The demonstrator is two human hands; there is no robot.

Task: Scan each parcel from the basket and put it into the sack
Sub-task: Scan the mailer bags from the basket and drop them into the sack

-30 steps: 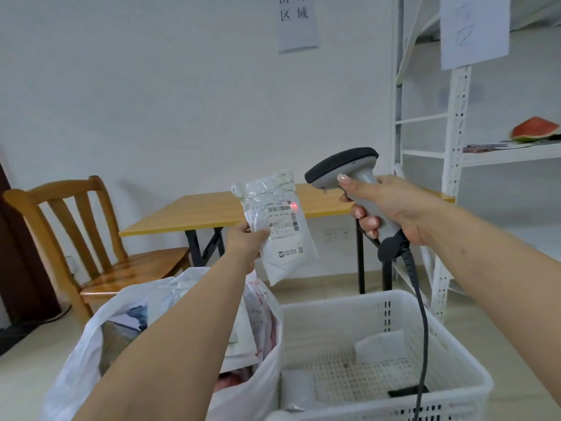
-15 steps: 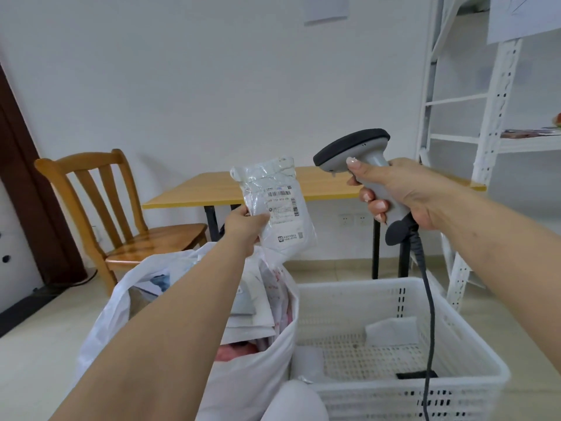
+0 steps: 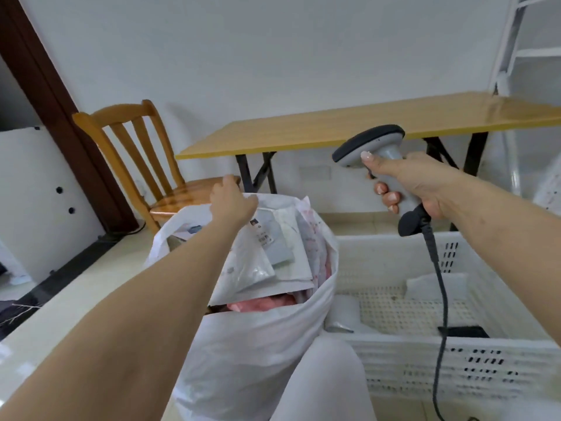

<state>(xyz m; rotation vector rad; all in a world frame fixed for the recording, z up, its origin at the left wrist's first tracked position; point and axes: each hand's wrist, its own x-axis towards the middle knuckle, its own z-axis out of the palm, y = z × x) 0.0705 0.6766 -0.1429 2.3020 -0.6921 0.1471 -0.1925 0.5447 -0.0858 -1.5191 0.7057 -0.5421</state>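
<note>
My left hand point(image 3: 232, 199) is above the far rim of the white sack point(image 3: 258, 344), with the fingers bent down over the opening. I cannot tell if it has something under it, because the back of the hand hides the fingers. The sack stands just to the left of the white basket point(image 3: 455, 354) and touches its wall. It is full almost to the top with parcels point(image 3: 273, 253), flat white and grey bags with labels, and something pink lies under them.

My right hand point(image 3: 416, 185) is above the far-left corner of the basket and grips the grey scanner point(image 3: 372, 144) by the handle, forefinger lying along its head. The black cable point(image 3: 440, 278) hangs from the handle down into the basket. In the basket some white parcels lie on the bottom, one near the far wall point(image 3: 434, 285) and others at the left wall beside the sack point(image 3: 343, 311).

Behind the basket stands a yellow table point(image 3: 364, 126), and behind the sack a wooden chair point(image 3: 145, 165).
</note>
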